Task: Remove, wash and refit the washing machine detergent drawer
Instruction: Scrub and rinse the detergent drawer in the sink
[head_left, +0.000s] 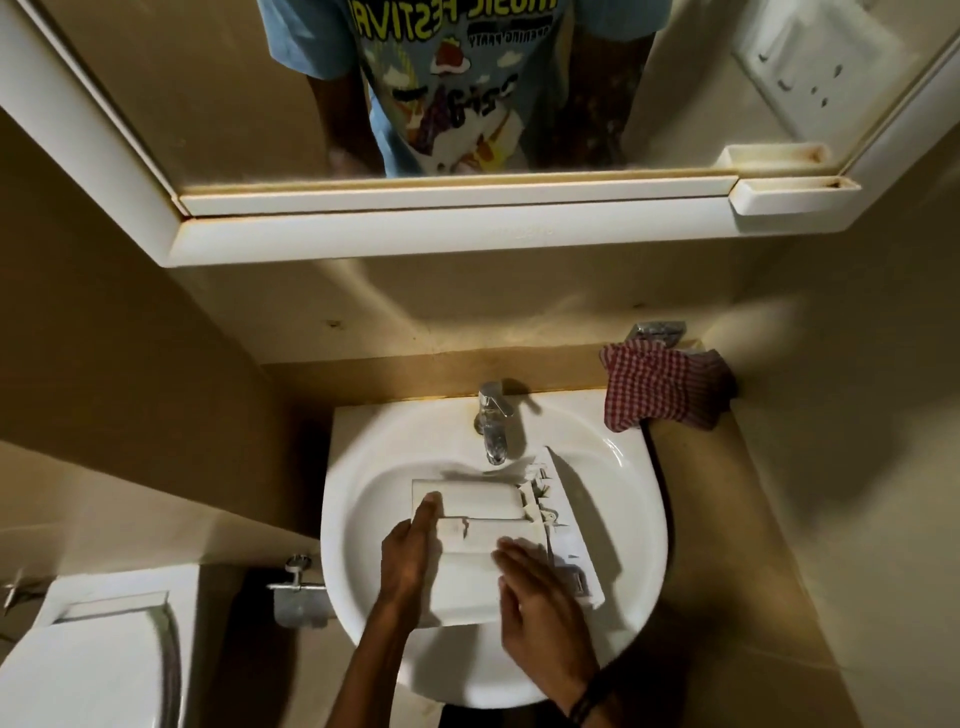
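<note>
Your drawer (483, 501) lies flat in the middle of the sink (363, 452). Your left hand (410, 561) presses its left edge, fingers straight and together; your right hand (540, 613) (fingers loosely spread) rests on top.

The drawer (467, 499) fills the middle of my basin (345, 519); the tap (493, 421) overhangs at twelve o'clock. Bare porcelain lies open at nine and two.

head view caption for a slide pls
Left hand and right hand rest on the white detergent drawer in the sink under the tap, checked cloth nearby.
</note>
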